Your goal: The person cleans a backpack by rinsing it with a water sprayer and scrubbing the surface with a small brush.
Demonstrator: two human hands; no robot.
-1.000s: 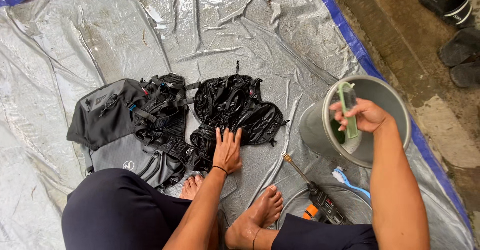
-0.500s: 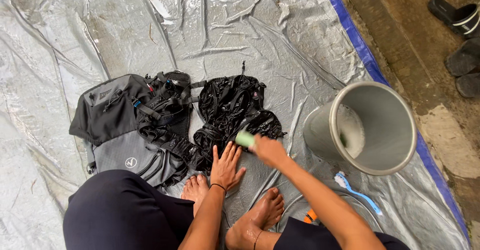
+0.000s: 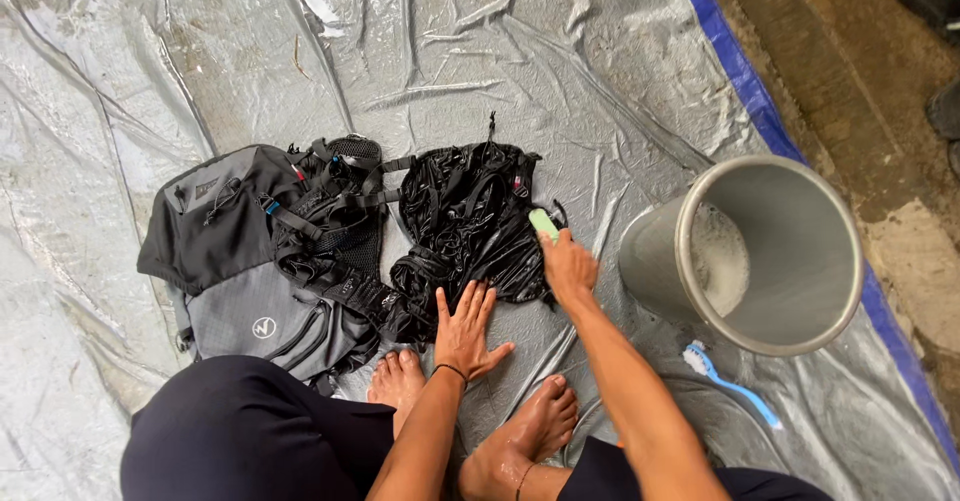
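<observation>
A wet black bag piece [image 3: 475,221] lies spread on a grey tarp [image 3: 500,61], joined to a grey and black backpack [image 3: 265,251] on its left. My left hand [image 3: 465,331] rests flat, fingers apart, on the near edge of the black piece. My right hand [image 3: 568,266] grips a green scrub brush [image 3: 543,224] and presses it on the right side of the black piece.
A grey bucket [image 3: 790,311] with soapy water stands to the right. A blue toothbrush [image 3: 730,381] lies in front of it. My bare feet [image 3: 520,431] rest on the tarp. The tarp's blue edge [image 3: 740,81] borders dirt ground with dark sandals [image 3: 930,1] at the far right.
My right hand has carried the green brush from the bucket leftward onto the black bag piece. My left hand has stayed on the piece.
</observation>
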